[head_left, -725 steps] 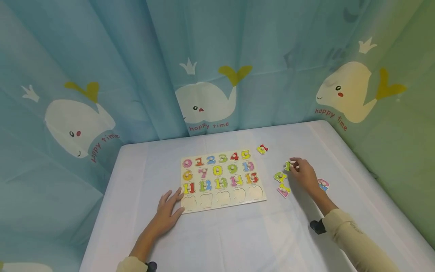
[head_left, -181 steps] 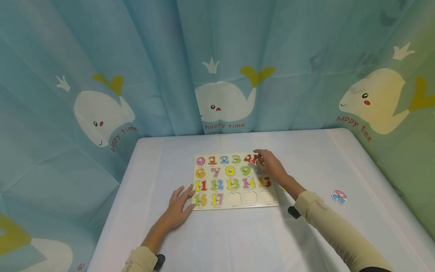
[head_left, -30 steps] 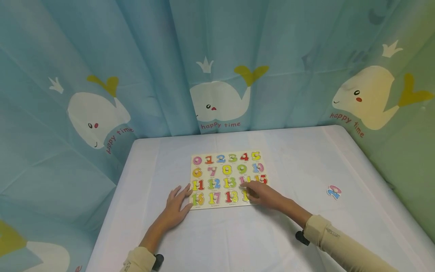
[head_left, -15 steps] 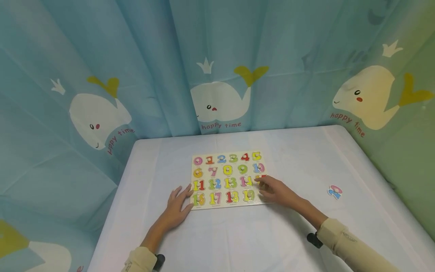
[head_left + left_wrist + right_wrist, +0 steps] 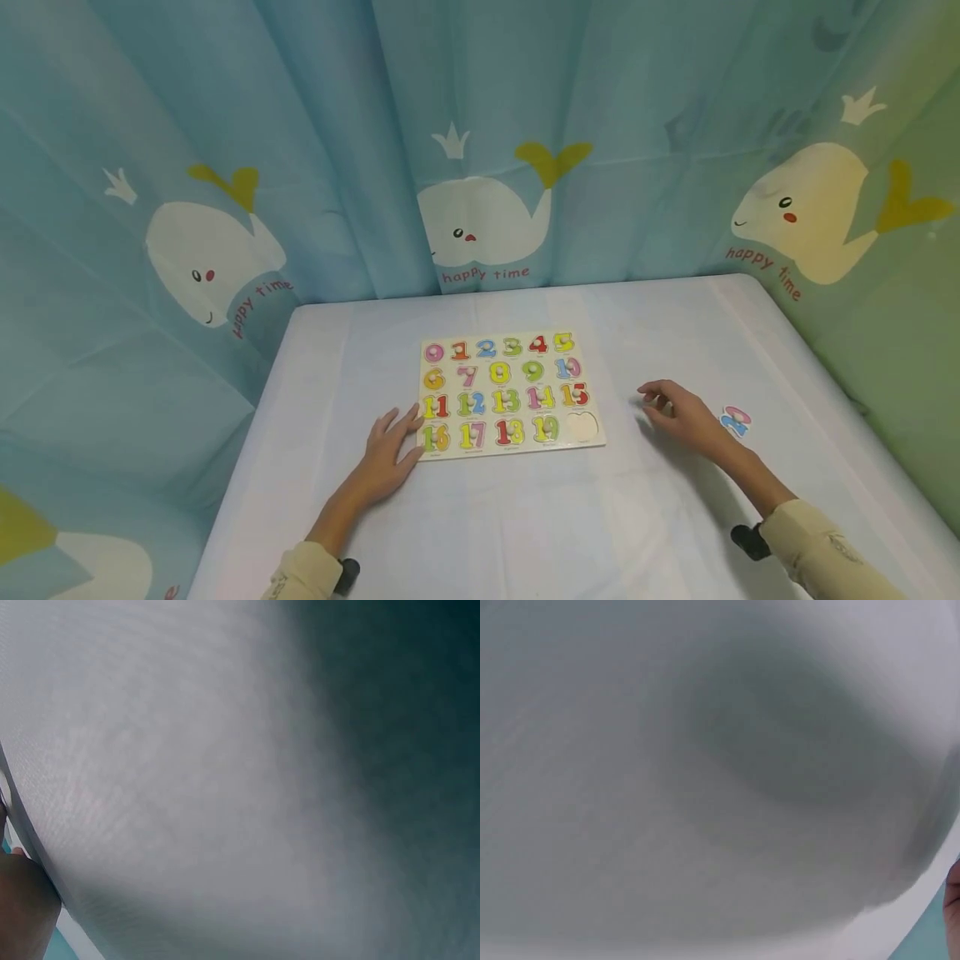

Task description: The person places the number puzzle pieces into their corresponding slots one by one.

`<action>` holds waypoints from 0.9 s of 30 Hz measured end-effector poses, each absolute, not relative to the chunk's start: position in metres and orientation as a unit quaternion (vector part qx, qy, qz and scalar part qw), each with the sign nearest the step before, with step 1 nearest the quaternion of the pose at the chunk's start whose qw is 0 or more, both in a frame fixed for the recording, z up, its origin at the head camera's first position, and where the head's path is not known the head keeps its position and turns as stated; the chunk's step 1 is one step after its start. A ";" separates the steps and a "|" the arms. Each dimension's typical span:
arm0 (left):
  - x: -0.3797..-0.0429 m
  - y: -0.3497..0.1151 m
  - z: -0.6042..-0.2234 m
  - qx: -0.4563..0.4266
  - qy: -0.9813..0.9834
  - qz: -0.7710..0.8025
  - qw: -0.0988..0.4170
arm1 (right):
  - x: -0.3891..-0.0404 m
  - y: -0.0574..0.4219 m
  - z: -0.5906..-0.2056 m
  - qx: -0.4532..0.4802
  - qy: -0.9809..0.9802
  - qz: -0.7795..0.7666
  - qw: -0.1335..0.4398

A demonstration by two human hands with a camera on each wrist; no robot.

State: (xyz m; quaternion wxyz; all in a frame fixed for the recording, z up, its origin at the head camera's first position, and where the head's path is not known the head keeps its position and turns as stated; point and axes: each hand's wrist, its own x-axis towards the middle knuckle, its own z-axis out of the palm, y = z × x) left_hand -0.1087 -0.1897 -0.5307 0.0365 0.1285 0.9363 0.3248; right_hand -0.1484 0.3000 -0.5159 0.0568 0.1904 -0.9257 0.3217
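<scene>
A wooden number puzzle board (image 5: pixel 497 457) lies on the table, its knobbed number pieces set in rows from 0 to 19. At the bottom right corner is one bare recess (image 5: pixel 582 427). My left hand (image 5: pixel 386 458) rests along the board's left edge, fingers spread and touching it. To the right of the board, my right hand (image 5: pixel 681 417) hangs over the cloth with loosely bent fingers and nothing in them. Just beyond that hand lies the loose number 20 piece (image 5: pixel 736 421), pink and blue and tilted. Both wrist views show mainly blurred cloth.
A white cloth covers the table (image 5: pixel 480 533). Behind it hangs a blue curtain (image 5: pixel 337 167) printed with whales, and a greener stretch (image 5: pixel 900 333) runs along the right side. The table's back edge meets the curtain.
Pieces 16 to 19 have gone into the bottom row since the oldest frame. Within the last second my right hand has left the board and moved right, towards the 20. My left hand stays put.
</scene>
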 end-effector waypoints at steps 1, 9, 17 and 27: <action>-0.109 -0.190 -0.531 0.127 0.937 0.324 0.041 | -0.146 0.306 -0.516 0.191 -0.926 0.321 0.063; -0.108 -0.189 -0.530 0.129 0.935 0.329 0.039 | -0.129 0.352 -0.506 0.144 -0.941 0.298 0.066; -0.108 -0.188 -0.529 0.125 0.937 0.324 0.041 | -0.119 0.392 -0.509 0.076 -0.957 0.275 0.046; -0.108 -0.189 -0.528 0.119 0.939 0.319 0.045 | -0.118 0.400 -0.520 0.072 -0.957 0.274 0.066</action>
